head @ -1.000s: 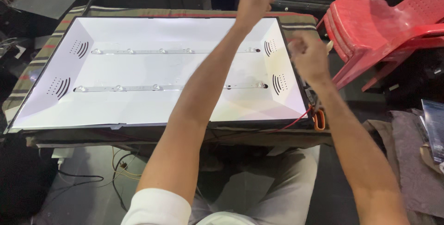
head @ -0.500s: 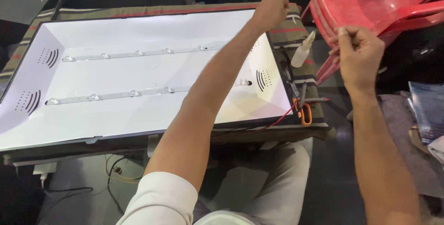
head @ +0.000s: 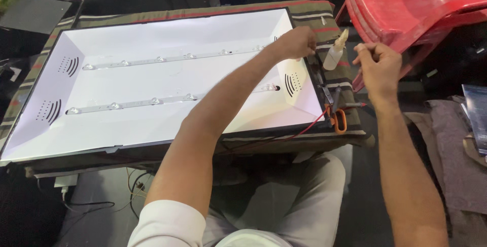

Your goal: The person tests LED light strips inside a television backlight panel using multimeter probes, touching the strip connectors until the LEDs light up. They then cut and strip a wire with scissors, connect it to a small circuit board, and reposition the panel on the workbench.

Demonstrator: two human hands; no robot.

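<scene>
Left hand (head: 298, 42) fingertips hidden at white panel (head: 152, 84) edge

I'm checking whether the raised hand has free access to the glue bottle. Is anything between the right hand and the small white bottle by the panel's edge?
Nothing visible stands between them. The right hand is held up just right of the small white bottle, with only striped cloth below the gap. The left hand rests on the white panel, on the bottle's other side.

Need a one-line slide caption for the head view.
Left hand on white panel's right edge; right hand raised beside small bottle.
</scene>
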